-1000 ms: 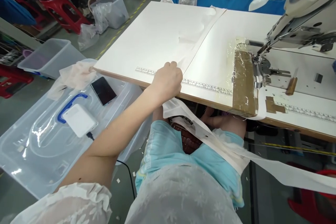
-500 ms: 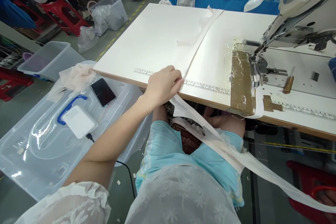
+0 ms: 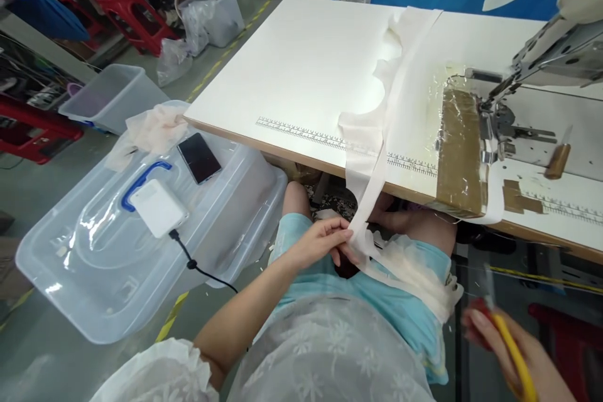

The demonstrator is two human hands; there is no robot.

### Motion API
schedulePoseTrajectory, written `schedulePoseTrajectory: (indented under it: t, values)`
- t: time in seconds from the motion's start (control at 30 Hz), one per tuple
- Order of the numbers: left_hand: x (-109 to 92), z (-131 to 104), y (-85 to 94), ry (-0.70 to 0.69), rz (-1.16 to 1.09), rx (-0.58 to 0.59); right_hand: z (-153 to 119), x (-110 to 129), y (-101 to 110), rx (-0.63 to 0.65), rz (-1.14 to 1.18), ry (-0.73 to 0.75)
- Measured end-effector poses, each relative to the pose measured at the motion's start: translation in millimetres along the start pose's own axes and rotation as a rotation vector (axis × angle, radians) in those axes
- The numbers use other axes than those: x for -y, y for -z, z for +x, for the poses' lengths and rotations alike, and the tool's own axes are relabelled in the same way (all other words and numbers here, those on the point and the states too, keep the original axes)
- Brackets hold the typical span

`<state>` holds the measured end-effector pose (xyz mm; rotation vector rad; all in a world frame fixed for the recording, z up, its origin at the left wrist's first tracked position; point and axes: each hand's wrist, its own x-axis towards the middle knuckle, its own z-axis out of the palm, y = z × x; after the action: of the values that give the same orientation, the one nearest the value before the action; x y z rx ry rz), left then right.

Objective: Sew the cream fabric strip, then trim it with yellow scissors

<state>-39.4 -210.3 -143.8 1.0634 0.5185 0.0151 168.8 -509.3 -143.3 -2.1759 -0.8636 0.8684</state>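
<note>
My left hand point(image 3: 325, 242) is closed on a long, pale strip of fabric point(image 3: 400, 81) above my lap. One edge of the strip is scalloped on the table; it runs down over the front edge to my fingers, and more gathered fabric point(image 3: 414, 270) lies across my thigh. At the lower right, my right hand point(image 3: 522, 352) is closed around scissors point(image 3: 513, 352) with yellow and red handles. Their blades point up and are smeared by motion. Scissors and fabric are apart.
A sewing machine point(image 3: 532, 88) stands on the white table point(image 3: 301, 56), with a wooden-handled tool point(image 3: 558, 160) near it. To the left, a lidded plastic box point(image 3: 89, 251) bears a phone point(image 3: 199, 157), a white device point(image 3: 159, 207) with a cable and crumpled fabric point(image 3: 155, 129).
My left hand has moved from the table edge down to my lap with the fabric. The strip now lies spread on the table. My right hand has come into view with scissors.
</note>
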Motion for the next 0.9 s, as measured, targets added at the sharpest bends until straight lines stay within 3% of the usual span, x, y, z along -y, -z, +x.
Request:
schedulePoseTrajectory:
  t: [0.13, 0.33, 0.67, 0.9]
  values:
    - [4.4, -9.9, -10.2, -0.033, 0.002, -0.026, 29.7, 45.2, -29.7, 0.422, 0.113, 0.061]
    - [4.2, -22.2, -8.9, -0.030, 0.014, -0.097, 74.5, 95.5, -39.7, 0.700, -0.061, 0.189]
    - [1.5, -21.0, -11.1, 0.026, -0.046, -0.085, 90.5, 112.2, -44.9, 0.761, -0.111, 0.213]
    - [4.3, -19.3, -11.9, 0.017, -0.074, -0.117, 85.6, 111.7, -44.5, 0.603, -0.362, 0.259]
